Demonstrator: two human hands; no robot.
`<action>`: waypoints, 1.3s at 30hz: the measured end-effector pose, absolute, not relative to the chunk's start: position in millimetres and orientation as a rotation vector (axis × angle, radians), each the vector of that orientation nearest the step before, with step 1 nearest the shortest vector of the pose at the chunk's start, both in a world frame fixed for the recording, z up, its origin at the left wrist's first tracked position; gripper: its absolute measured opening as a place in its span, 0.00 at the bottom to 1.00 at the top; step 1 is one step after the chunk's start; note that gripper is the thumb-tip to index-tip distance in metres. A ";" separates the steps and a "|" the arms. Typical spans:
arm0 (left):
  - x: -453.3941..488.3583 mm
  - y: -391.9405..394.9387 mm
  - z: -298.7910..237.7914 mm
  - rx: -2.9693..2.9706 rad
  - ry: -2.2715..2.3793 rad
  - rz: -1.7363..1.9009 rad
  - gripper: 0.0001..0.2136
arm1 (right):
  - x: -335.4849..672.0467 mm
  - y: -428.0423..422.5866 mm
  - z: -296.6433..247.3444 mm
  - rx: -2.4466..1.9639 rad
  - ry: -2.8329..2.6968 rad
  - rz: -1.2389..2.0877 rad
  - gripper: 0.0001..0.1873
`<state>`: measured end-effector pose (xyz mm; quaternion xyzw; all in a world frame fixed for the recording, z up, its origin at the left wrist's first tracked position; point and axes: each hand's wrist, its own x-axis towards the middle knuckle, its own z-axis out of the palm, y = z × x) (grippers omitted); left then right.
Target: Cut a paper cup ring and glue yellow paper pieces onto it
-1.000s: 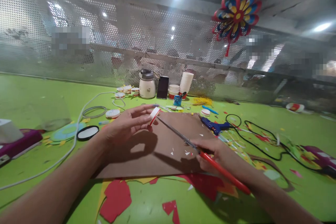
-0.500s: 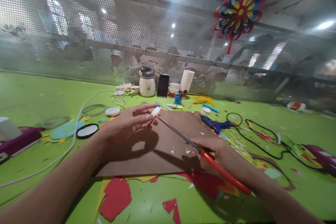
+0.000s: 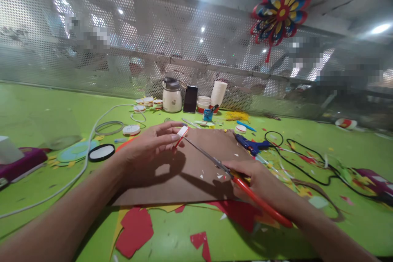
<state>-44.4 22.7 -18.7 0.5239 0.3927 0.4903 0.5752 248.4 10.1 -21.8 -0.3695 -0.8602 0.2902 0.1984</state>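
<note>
My left hand [image 3: 147,147] pinches a small white piece with a red edge [image 3: 181,133] above a brown cardboard sheet [image 3: 184,172]. My right hand [image 3: 258,182] grips red-handled scissors [image 3: 233,176], whose long metal blades reach up and left to the small piece. The blade tips meet the piece's lower edge. White snippets lie scattered on the cardboard near the scissors' pivot.
Red and yellow paper scraps [image 3: 135,229] lie at the near edge of the green table [image 3: 39,188]. A blue glue gun [image 3: 253,145] with black cord lies to the right. A jar [image 3: 172,96], phone [image 3: 190,99], cups [image 3: 218,94] and tape rolls stand at the back. A white cable [image 3: 89,147] curves left.
Almost nothing has moved. The small piece and scissors stay together; the view has shifted slightly.
</note>
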 end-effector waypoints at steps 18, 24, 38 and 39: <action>-40.3 19.4 -14.6 1.197 0.914 1.150 0.16 | 248.8 7.7 -20.1 -1.016 -2.423 0.794 0.17; -39.1 18.4 -13.4 1.198 0.894 1.150 0.15 | 247.3 5.7 -17.4 -0.928 -2.373 0.928 0.12; -40.5 19.0 -16.8 1.143 0.881 1.135 0.15 | 246.1 3.4 -18.2 -0.972 -2.412 0.790 0.15; -40.5 18.9 -17.0 1.148 0.885 1.134 0.16 | 246.1 3.1 -18.1 -0.975 -2.411 0.784 0.15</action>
